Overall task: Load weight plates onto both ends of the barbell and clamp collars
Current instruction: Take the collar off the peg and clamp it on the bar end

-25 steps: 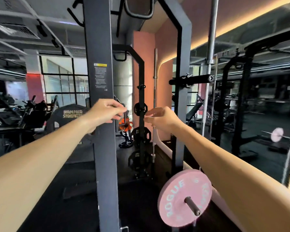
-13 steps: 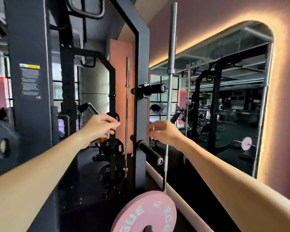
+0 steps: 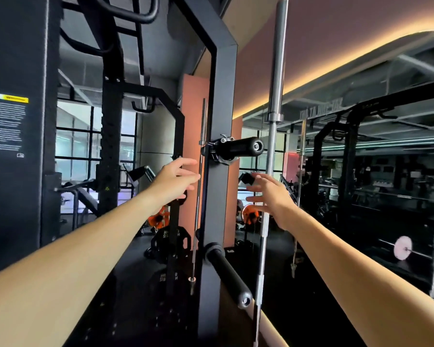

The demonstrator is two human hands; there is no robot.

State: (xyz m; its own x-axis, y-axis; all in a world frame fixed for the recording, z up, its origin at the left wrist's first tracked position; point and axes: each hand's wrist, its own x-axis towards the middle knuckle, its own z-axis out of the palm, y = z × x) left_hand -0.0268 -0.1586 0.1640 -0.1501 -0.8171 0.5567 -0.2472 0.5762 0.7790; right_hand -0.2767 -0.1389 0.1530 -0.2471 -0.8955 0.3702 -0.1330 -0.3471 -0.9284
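A black storage peg (image 3: 238,147) sticks out of the grey rack upright (image 3: 217,186) at head height, with metal clamp collars (image 3: 219,149) clipped at its base. My left hand (image 3: 174,181) reaches forward just below and left of the collars, fingers spread, holding nothing. My right hand (image 3: 267,194) reaches up on the other side of the upright, fingers spread, empty too. A silver barbell (image 3: 271,156) stands upright just behind my right hand. No pink plate shows nearby; one pink plate on a bar (image 3: 402,247) appears in the mirror.
A second black peg (image 3: 227,272) juts out low from the same upright. Black plates (image 3: 169,240) and orange plates (image 3: 158,219) hang on a rack behind. Another thin bar (image 3: 198,196) stands by the upright. A large mirror (image 3: 373,171) covers the right wall.
My view has risen and moved closer, so the pink plate at the bottom has left the frame. Both hands have opened and lifted toward the upper peg with the collars.
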